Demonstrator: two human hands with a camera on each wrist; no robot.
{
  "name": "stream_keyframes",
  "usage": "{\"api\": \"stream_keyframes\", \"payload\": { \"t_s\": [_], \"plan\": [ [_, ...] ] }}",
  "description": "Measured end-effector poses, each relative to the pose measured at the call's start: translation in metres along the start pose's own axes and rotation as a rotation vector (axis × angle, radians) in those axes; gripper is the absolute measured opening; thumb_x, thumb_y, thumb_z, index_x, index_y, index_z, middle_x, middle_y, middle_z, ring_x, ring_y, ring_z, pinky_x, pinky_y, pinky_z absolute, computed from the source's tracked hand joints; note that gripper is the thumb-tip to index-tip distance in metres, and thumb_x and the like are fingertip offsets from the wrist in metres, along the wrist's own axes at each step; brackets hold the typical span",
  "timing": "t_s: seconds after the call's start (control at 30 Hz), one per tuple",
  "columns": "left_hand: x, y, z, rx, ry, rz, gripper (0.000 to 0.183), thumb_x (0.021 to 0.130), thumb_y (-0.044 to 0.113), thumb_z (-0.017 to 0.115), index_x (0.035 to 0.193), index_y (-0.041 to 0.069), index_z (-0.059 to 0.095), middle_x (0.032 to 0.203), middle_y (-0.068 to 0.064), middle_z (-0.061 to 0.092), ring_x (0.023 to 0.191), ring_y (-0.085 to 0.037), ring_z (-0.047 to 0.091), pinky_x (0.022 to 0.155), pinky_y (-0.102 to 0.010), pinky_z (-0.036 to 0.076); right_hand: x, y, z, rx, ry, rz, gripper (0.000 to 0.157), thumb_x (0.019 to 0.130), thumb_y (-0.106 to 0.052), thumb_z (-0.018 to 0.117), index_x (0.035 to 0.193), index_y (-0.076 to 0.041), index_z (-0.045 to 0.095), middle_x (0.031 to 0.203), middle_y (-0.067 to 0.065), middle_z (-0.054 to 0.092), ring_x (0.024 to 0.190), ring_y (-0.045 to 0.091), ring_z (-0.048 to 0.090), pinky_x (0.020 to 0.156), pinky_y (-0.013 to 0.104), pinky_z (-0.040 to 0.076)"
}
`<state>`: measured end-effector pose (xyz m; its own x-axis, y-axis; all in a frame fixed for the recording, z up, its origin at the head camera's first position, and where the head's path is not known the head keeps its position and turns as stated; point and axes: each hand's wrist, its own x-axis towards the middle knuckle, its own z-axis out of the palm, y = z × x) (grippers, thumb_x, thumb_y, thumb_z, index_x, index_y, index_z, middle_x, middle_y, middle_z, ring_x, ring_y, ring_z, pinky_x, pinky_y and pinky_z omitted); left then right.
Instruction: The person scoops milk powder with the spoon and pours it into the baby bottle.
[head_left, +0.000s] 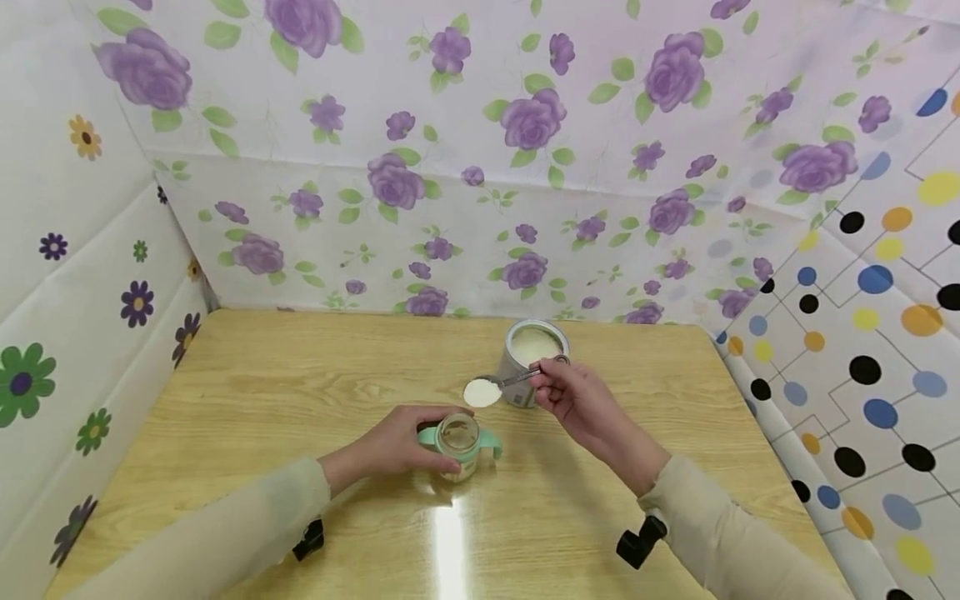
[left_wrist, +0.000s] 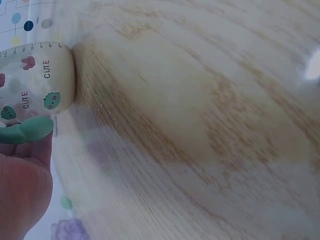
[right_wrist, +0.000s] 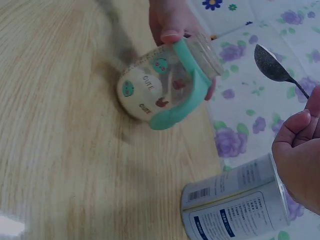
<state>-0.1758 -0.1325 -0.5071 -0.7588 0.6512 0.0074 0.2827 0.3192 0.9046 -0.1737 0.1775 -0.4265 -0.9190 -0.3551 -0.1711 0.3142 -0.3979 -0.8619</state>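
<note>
A clear baby bottle (head_left: 460,439) with green handles and "CUTE" prints stands on the table without a lid. My left hand (head_left: 401,442) grips it round the neck from the left. Pale contents show in its lower part in the right wrist view. My right hand (head_left: 573,396) pinches the handle of a metal spoon (right_wrist: 270,64). White powder (head_left: 482,392) heaps the spoon's bowl, which hangs between the bottle and an open can (head_left: 517,379) and above the table. Behind the right hand stands that can, with pale powder inside.
The wooden table (head_left: 322,358) carries the bottle and can. A flowered sheet (head_left: 465,208) rises along its back edge. Patterned sheets line the left and right sides. A few small specks lie on the wood near the bottle's base in the left wrist view.
</note>
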Motion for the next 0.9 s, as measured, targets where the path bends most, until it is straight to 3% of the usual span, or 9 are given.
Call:
{"api": "stream_keyframes", "payload": {
  "t_s": [0.37,0.73,0.9],
  "plan": [
    [-0.001,0.002,-0.002,-0.005,-0.005,-0.034,0.081,0.083,0.036,0.095,0.153,0.014,0.061,0.143,0.000,0.069,0.128,-0.018,0.065,0.109,-0.039,0.054,0.003,0.017,0.004,-0.158,-0.071,0.013,0.028,0.115,-0.019,0.051,0.105,-0.012,0.076,0.086,-0.005,0.078,0.079,0.004,0.069,0.077,0.019,0.058],
    [-0.001,0.003,-0.002,0.001,-0.003,-0.043,0.075,0.083,0.036,0.095,0.150,0.020,0.065,0.136,0.005,0.072,0.124,-0.015,0.067,0.108,-0.041,0.053,0.004,0.022,0.008,-0.201,-0.077,0.004,0.027,0.114,-0.018,0.054,0.102,-0.013,0.077,0.085,-0.004,0.078,0.076,0.006,0.069,0.075,0.020,0.059],
    [-0.001,0.003,-0.002,0.002,0.002,-0.049,0.074,0.082,0.036,0.096,0.148,0.021,0.066,0.134,0.006,0.073,0.123,-0.015,0.067,0.107,-0.040,0.053,0.006,0.024,0.010,-0.244,-0.070,0.001,0.023,0.114,-0.019,0.055,0.107,-0.007,0.074,0.086,-0.003,0.077,0.079,0.008,0.070,0.078,0.022,0.061]
  ]
}}
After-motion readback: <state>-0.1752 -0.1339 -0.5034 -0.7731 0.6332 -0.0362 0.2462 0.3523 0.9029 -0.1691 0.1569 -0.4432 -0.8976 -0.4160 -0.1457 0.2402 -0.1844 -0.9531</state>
